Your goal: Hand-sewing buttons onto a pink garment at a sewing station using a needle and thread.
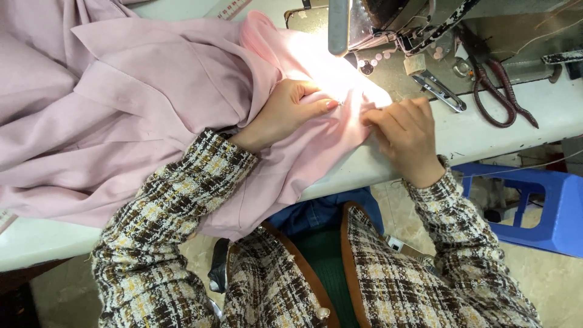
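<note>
Your left hand (285, 112) presses flat and your right hand (404, 130) pinches the pink fabric (152, 109) on the white sewing table (486, 127) just before the sewing machine head (364, 24), so fingertips could slip under the needle, which glare hides.

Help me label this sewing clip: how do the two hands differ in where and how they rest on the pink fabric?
The left hand lies well onto the pink fabric, fingers stretched toward the brightly lit needle area. The right hand sits at the fabric's edge, fingers curled, partly over the white table. Both lie palm down and wear plaid tweed sleeves.
</note>
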